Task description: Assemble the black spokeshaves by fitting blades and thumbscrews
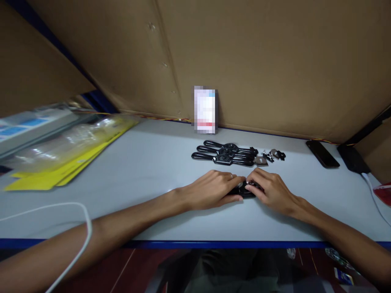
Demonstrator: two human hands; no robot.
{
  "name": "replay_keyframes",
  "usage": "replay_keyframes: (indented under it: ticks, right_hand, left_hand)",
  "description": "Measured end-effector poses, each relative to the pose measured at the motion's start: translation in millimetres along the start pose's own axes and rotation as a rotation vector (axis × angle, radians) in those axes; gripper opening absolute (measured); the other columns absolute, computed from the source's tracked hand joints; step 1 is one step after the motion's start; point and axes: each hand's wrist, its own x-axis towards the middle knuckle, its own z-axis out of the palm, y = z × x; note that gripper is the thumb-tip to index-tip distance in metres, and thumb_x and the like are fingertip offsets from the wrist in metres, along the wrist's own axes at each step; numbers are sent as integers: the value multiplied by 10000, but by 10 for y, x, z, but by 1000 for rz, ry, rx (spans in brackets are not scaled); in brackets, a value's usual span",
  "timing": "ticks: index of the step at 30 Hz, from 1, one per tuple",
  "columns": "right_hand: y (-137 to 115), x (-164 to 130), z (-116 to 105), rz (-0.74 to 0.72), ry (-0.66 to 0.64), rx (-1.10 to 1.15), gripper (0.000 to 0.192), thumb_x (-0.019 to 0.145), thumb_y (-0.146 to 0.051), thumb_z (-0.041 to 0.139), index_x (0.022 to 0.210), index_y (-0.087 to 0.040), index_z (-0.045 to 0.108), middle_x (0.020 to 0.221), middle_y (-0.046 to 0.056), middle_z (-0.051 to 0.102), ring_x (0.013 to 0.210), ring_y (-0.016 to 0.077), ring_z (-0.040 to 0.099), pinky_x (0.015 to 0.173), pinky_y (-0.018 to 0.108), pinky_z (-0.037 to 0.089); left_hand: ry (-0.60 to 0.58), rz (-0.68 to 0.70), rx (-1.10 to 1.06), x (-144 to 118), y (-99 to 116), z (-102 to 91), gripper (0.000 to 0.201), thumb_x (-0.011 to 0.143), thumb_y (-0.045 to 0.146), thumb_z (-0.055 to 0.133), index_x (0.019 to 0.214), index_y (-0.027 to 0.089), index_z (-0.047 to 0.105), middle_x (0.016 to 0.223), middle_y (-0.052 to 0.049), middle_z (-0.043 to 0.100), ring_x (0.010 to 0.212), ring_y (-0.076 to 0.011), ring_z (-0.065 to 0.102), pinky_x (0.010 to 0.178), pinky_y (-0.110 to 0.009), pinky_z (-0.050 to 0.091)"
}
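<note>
Three black tools [226, 154] lie stacked at the far side, one black piece [244, 190] under two hands, one phone [323, 154] at right.

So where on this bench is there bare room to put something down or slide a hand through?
Bare table lies between the yellow packets and the black tools, and along the front edge outside both forearms. It is crowded mid-bench: left hand and right hand meet over a black part, with small clips behind.

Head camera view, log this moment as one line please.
left hand: on black part | right hand: on same part | behind: row of black tools, small clips | left: yellow packets | right: phone
</note>
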Motion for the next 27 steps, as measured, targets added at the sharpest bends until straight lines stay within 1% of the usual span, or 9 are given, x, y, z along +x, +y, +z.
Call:
replay_keyframes:
  ticks: [4, 7, 9, 12, 15, 22, 27]
  right_hand:
    - [7, 7, -1, 33, 39, 85, 114, 998, -249, 552, 929, -182, 613, 925, 39, 638, 746, 146, 557, 709, 295, 427]
    - [19, 21, 2, 65, 58, 118, 102, 981, -253, 565, 918, -184, 607, 916, 33, 625, 722, 140, 543, 700, 297, 423]
    - [28, 32, 3, 79, 62, 126, 100, 971, -263, 568, 915, -188, 603, 914, 32, 618, 719, 143, 538, 700, 303, 422]
    - [31, 46, -3, 106, 46, 148, 74, 936, -254, 597, 895, -192, 593, 898, 27, 612, 706, 142, 528, 687, 303, 417]
    - [22, 58, -16, 124, 33, 156, 57, 905, -227, 621, 874, -195, 585, 879, 23, 613, 707, 142, 522, 682, 299, 411]
    - [24, 74, -17, 150, 7, 170, 51, 902, -222, 623, 874, -211, 581, 822, 12, 629, 700, 155, 523, 670, 306, 386]
    - [39, 74, -5, 163, 10, 195, 72, 889, -231, 632, 857, -219, 568, 802, 8, 618, 688, 156, 515, 667, 313, 378]
  left_hand:
    - [-16, -18, -8, 3, 4, 1, 410, 1052, 512, 435, 1250, 167, 534, 964, -81, 729, 766, -208, 681, 611, -331, 424]
    - [-34, -48, 14, 11, 12, -9, 476, 1043, 483, 473, 1391, 160, 441, 915, -67, 734, 746, -219, 690, 593, -328, 418]
    - [-61, -55, 34, 15, 17, -17, 507, 1037, 454, 501, 1433, 152, 405, 892, -58, 731, 744, -227, 693, 590, -330, 417]
    - [-83, -43, 51, 16, 18, -20, 466, 1031, 439, 521, 1391, 151, 452, 931, -67, 732, 762, -227, 696, 601, -331, 422]
    - [-71, -31, 50, 10, 12, -12, 427, 1039, 439, 506, 1355, 153, 482, 965, -78, 735, 778, -221, 697, 612, -327, 426]
    - [-71, -23, 54, 2, -1, -1, 438, 1061, 482, 424, 1363, 166, 456, 971, -70, 729, 761, -209, 687, 608, -324, 413]
    - [-91, -32, 48, 3, -3, 0, 431, 1064, 487, 413, 1343, 163, 471, 991, -86, 729, 778, -219, 688, 616, -337, 413]
